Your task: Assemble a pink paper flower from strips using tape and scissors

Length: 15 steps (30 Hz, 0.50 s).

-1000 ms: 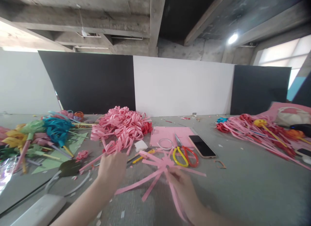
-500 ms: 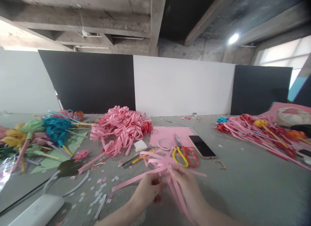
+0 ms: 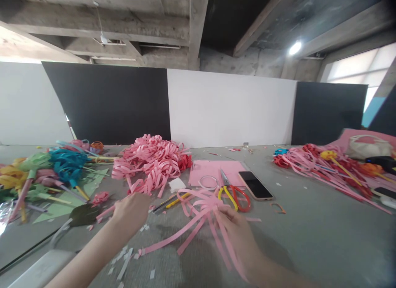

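My right hand [image 3: 236, 228] pinches the centre of a cluster of looped pink paper strips [image 3: 198, 222]. Loose ends of the strips fan out to the left and down toward me. Out to the left, my left hand [image 3: 133, 209] is over the floor, beside a pink rolled stem [image 3: 107, 213] that runs out from the curled pink paper pile [image 3: 151, 160]. Its back faces me and hides the fingers. Just beyond the held strips lie scissors [image 3: 233, 197] with one yellow and one red handle, and a roll of clear tape [image 3: 208, 182] on a pink sheet [image 3: 201, 168].
A phone [image 3: 255, 185] lies right of the scissors. A cutter knife [image 3: 176, 200] is left of the strips. Colourful paper flowers [image 3: 68, 160] crowd the far left, above a white power bank [image 3: 43, 271]. More pink and red strips [image 3: 309, 164] are piled at right. Paper scraps litter the surface.
My left hand has left the strip cluster and moved left and away from me, toward the pink pile. My right hand still holds the cluster in about the same place.
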Each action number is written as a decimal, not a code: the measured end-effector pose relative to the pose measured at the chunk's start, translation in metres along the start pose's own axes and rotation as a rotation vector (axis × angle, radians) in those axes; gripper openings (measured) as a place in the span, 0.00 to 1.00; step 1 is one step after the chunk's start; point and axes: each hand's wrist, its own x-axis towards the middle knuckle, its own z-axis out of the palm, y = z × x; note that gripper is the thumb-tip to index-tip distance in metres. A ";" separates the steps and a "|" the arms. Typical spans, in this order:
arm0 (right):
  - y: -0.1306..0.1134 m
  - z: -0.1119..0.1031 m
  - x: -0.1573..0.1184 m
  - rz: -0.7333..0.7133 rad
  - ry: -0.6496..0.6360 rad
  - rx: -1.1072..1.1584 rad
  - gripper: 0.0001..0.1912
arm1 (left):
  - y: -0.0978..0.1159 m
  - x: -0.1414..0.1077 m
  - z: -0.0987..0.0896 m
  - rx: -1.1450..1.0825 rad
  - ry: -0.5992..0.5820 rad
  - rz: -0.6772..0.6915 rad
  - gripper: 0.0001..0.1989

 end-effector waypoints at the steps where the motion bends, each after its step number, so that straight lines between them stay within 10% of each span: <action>1: 0.001 0.000 0.000 0.002 -0.005 -0.001 0.10 | 0.005 -0.001 0.000 0.026 -0.022 -0.015 0.08; 5: 0.001 0.001 -0.002 -0.006 -0.020 -0.004 0.10 | 0.033 -0.014 0.004 0.029 -0.127 0.035 0.07; 9: 0.001 0.002 -0.004 -0.011 -0.036 0.022 0.08 | 0.066 -0.032 0.026 -0.537 -0.463 0.185 0.11; 11: 0.000 0.001 -0.004 -0.004 -0.035 0.020 0.08 | 0.082 -0.039 0.043 -0.997 -0.693 0.026 0.13; 15: -0.002 -0.003 -0.002 -0.021 -0.052 0.009 0.07 | 0.102 -0.046 0.071 -1.669 -0.714 -0.353 0.15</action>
